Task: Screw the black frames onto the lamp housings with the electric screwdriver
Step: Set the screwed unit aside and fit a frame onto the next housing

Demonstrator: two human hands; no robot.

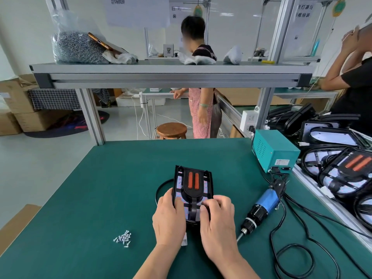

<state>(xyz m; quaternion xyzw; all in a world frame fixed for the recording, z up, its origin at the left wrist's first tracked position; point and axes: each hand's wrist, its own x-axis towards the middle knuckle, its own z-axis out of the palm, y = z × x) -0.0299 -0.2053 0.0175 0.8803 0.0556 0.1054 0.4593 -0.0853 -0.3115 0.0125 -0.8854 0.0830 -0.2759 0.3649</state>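
**Grip.** The left hand [169,216] grips the left wall of the housing [205,185], with the thumb laid inside the shell. The right hand [218,224] bears on the frame [193,195] with bent fingers. Its thumb is set against the frame's central stem, pinching it into position. The housing lies flat at the middle of the worktop [120,178], toward the near edge. Both hands cover its near end.

**Progress.** The frame sits in the housing and appears to be under alignment. No screw is visible in it, but most fixing points are covered, so this cannot be confirmed. The screwdriver [259,210] lies unheld just right of the right hand, with its bit toward the near edge. Judgement: fastening of this unit has not begun. Screw pick-up, driving and any further units remain.

**Surroundings.**
- Loose screws [123,238] lie left of the left hand, near the near edge.
- A black ring [160,190] lies partly under the housing's left side.
- A teal power unit [274,152] stands at the far right corner.
- Its cable [271,236] loops toward the near right corner.
- A stack of lamps [346,172] lies beyond the right edge. Their fastening state cannot be determined.

**Obstructions.** The cable loops lie beside the screwdriver and may drag when it is lifted. The ring may stop the housing from seating level.
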